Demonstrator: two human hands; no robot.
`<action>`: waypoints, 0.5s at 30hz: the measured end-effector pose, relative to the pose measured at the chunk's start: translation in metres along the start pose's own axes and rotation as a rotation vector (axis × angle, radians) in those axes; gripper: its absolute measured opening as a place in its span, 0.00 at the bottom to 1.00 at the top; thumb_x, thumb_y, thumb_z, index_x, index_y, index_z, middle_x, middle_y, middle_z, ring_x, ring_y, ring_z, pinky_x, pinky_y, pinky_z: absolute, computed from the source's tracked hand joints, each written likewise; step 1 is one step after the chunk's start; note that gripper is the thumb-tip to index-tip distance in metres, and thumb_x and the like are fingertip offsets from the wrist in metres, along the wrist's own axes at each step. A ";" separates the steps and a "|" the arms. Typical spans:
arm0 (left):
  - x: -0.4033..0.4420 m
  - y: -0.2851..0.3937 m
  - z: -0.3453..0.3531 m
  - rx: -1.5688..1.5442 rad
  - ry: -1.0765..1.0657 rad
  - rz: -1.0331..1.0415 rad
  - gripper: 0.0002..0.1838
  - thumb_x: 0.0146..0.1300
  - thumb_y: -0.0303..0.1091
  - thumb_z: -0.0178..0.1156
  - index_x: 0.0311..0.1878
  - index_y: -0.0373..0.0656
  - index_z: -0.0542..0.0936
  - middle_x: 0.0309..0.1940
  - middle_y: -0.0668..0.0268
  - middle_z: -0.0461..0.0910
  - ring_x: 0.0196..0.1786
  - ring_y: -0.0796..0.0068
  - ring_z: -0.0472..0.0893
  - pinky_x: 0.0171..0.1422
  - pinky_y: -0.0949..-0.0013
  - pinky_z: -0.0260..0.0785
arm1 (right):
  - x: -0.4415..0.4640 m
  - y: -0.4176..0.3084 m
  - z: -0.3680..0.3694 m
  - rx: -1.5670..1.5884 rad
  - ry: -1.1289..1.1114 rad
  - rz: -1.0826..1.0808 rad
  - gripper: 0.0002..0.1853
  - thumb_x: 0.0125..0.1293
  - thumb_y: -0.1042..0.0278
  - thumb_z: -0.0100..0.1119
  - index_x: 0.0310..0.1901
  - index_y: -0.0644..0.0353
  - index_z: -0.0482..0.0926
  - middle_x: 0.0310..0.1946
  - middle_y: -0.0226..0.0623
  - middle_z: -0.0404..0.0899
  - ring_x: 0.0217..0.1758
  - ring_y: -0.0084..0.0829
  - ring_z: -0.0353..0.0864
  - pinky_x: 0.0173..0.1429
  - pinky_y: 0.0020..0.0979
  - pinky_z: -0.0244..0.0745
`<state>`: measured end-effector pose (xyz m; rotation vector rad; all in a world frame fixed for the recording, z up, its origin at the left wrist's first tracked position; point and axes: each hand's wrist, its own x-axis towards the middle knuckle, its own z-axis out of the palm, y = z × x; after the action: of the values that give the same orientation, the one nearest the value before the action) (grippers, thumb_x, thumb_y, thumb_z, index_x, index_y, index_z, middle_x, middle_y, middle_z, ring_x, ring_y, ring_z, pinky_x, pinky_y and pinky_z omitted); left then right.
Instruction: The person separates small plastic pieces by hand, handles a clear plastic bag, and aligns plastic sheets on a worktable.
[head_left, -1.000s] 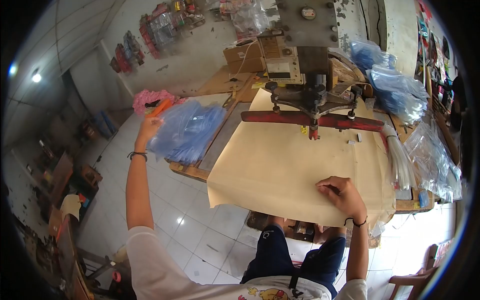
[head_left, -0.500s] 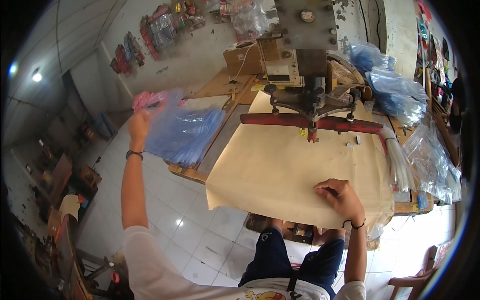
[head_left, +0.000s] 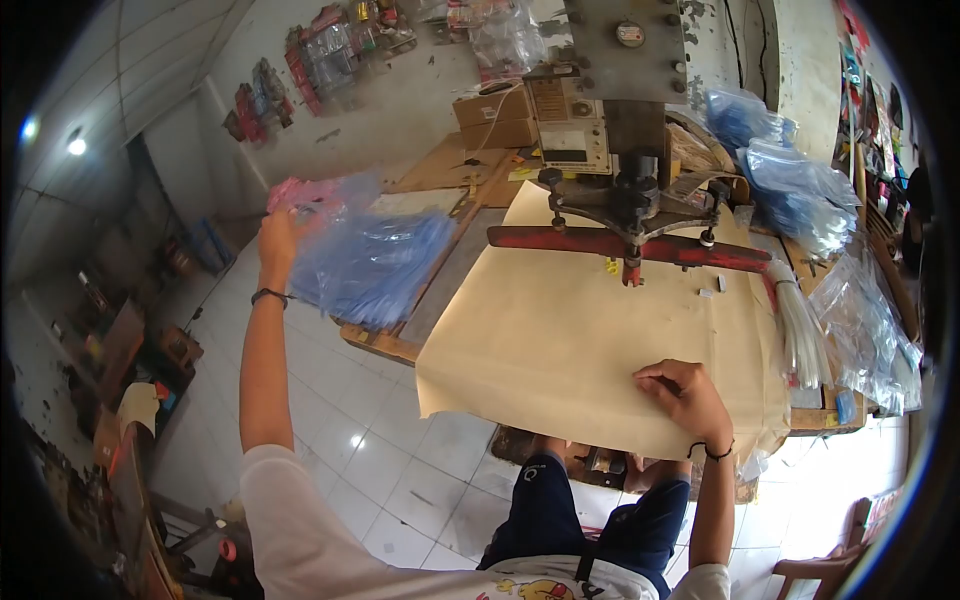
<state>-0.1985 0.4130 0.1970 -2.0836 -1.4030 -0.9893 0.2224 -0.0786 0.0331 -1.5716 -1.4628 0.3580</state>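
At the left, my left hand (head_left: 279,240) is closed on the edge of a translucent blue plastic sheet, raised and blurred above the pile of blue plastic sheets (head_left: 375,265). My right hand (head_left: 687,395) rests near the front right of the tan sheet (head_left: 560,340), fingers curled together; anything between them is too small to make out. Behind it, the red bar (head_left: 600,242) of the press machine (head_left: 636,195) hangs over the tan sheet. Two small pale pieces (head_left: 706,293) lie below the bar.
Pink material (head_left: 300,192) lies behind the blue pile. Cardboard boxes (head_left: 495,118) stand at the back. On the right are clear strips (head_left: 797,325), clear bags (head_left: 865,330) and more blue bags (head_left: 795,185). A wooden chair (head_left: 825,570) stands at bottom right.
The orange object in my left hand a second ago no longer shows. My left hand has shifted slightly left and down, and a blue sheet is now lifted off the pile. My right hand stays in place.
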 end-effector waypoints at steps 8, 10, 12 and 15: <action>0.021 0.007 -0.002 0.253 0.037 0.008 0.11 0.77 0.34 0.49 0.51 0.39 0.77 0.40 0.43 0.85 0.46 0.39 0.85 0.49 0.42 0.77 | -0.002 0.004 0.001 -0.021 0.011 -0.009 0.07 0.67 0.76 0.66 0.44 0.64 0.87 0.38 0.45 0.88 0.38 0.41 0.87 0.46 0.33 0.81; 0.023 0.014 -0.014 0.205 0.093 -0.026 0.11 0.77 0.34 0.48 0.51 0.39 0.77 0.41 0.43 0.85 0.46 0.39 0.85 0.49 0.42 0.77 | -0.002 0.004 0.003 -0.014 0.013 -0.011 0.07 0.67 0.75 0.65 0.44 0.64 0.87 0.38 0.44 0.88 0.38 0.40 0.87 0.46 0.33 0.81; 0.032 0.020 -0.025 0.204 0.101 -0.003 0.11 0.78 0.34 0.48 0.52 0.39 0.77 0.41 0.44 0.85 0.47 0.39 0.84 0.49 0.42 0.76 | -0.002 0.004 0.000 -0.017 0.008 -0.019 0.07 0.67 0.75 0.65 0.45 0.63 0.87 0.39 0.44 0.88 0.38 0.40 0.87 0.46 0.33 0.81; 0.042 0.040 -0.048 0.118 0.339 0.055 0.09 0.76 0.32 0.51 0.49 0.40 0.78 0.42 0.50 0.86 0.43 0.42 0.86 0.45 0.46 0.79 | -0.003 0.003 0.000 -0.011 0.010 -0.032 0.07 0.68 0.75 0.65 0.45 0.63 0.87 0.39 0.44 0.88 0.39 0.40 0.88 0.46 0.34 0.81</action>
<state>-0.1673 0.3898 0.2612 -1.7606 -1.1941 -1.1439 0.2233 -0.0807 0.0301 -1.5545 -1.4825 0.3237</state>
